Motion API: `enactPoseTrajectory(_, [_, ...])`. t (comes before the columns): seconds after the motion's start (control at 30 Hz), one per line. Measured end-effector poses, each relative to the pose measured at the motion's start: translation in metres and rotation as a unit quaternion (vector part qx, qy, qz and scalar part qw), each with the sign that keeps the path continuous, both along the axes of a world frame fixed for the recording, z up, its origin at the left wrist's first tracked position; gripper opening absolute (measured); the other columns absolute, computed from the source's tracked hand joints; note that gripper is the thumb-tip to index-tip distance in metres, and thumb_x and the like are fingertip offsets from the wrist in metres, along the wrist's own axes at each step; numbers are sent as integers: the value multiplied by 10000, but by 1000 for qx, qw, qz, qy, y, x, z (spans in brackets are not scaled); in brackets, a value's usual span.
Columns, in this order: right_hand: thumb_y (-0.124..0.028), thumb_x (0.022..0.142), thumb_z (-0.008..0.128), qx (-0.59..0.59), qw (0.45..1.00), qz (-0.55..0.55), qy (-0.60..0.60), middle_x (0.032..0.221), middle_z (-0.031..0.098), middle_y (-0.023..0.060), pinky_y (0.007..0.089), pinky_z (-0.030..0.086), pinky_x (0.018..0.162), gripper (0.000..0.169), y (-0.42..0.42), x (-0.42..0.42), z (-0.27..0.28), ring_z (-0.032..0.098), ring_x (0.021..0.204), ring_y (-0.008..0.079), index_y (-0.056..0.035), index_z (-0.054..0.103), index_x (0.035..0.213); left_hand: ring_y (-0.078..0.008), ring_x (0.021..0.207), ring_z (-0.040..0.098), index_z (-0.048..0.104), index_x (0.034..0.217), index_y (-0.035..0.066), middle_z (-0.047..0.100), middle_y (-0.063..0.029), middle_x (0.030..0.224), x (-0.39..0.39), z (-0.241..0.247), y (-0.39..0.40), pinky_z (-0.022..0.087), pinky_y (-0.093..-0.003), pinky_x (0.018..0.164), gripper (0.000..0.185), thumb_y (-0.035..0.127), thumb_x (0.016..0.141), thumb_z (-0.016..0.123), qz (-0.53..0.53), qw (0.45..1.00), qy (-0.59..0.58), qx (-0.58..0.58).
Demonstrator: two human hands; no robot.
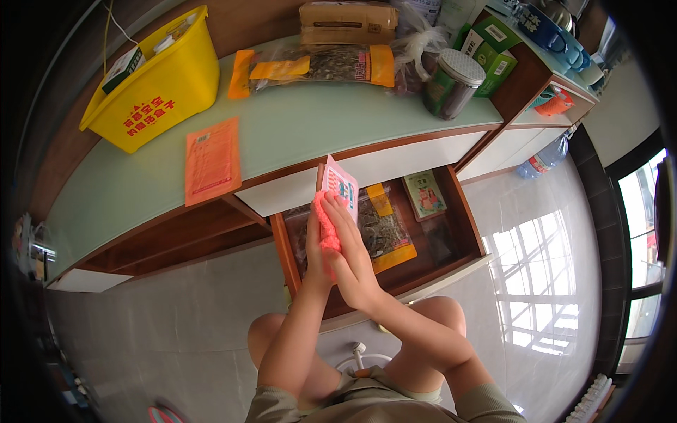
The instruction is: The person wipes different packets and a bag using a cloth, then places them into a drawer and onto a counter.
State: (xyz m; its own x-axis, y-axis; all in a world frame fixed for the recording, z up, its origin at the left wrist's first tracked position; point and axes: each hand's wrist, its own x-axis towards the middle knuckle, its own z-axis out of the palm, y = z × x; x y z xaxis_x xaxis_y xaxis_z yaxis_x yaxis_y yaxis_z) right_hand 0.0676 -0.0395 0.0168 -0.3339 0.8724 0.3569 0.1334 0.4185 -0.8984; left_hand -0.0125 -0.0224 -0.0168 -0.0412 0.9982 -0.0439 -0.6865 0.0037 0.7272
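Note:
In front of me, above the open drawer (pixel 365 301), my two hands are pressed nearly palm to palm. Between them stands a pink and white printed packet (pixel 341 182), seen almost edge-on. A fuzzy coral-pink cloth (pixel 329 232) is squeezed against the packet's near part. My left hand (pixel 314 248) backs the packet from the left side, its fingers mostly hidden. My right hand (pixel 350 248) lies flat over the cloth from the right, fingers stretched forward. Below in the drawer are a clear bag of dried goods with orange ends (pixel 389 227) and a green printed packet (pixel 425 195).
On the glass-topped cabinet (pixel 296 124) are a yellow bin (pixel 164 90), an orange flat packet (pixel 213 161), a long bag of dried goods (pixel 330 66), a cardboard box (pixel 349 24) and a lidded jar (pixel 454 84). A plastic bottle (pixel 545 157) stands at the right.

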Motion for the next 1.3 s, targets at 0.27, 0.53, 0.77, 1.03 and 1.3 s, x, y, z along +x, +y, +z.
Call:
enactPoseTrajectory(0.27, [-101,843,391,0,998,-2,61,1483,164,222,408,86,1121,620,2,4,2,115,1393,340,32,200,1417,-178,1395,66,88,1460,55,63,-31,1525,7,15,11,83,-340,1120,617,373,978,305,-20,975,154,158])
enactPoseTrajectory(0.53, [-93,870,343,-213,942,-88,245,1408,356,159,315,231,1070,528,33,23,0,345,1287,233,9,298,1385,-188,1407,53,47,1469,92,39,-47,1536,37,20,-14,55,-331,1126,608,376,983,277,-82,983,69,146])
enactPoseTrajectory(0.77, [-93,879,378,-143,979,-22,145,1456,286,161,344,156,1110,534,8,10,-6,229,1367,272,21,275,1391,-170,1363,213,128,1465,114,180,-46,1502,18,6,-10,198,-320,1098,593,434,986,267,-13,999,-31,16])
enactPoseTrajectory(1.03, [-148,833,424,-22,999,35,32,1454,260,214,441,117,1118,573,-11,4,11,168,1381,354,32,324,1368,-162,1141,455,383,1322,89,457,-34,1263,-3,-58,3,379,-329,978,440,365,980,356,99,985,-119,-80])
enactPoseTrajectory(1.3, [-87,788,443,64,988,-134,-31,1390,340,249,447,191,1097,573,30,21,2,244,1337,405,41,358,1340,-232,1381,201,166,1451,79,193,-86,1500,24,27,-10,175,-383,1123,646,428,940,353,-91,983,-147,60])
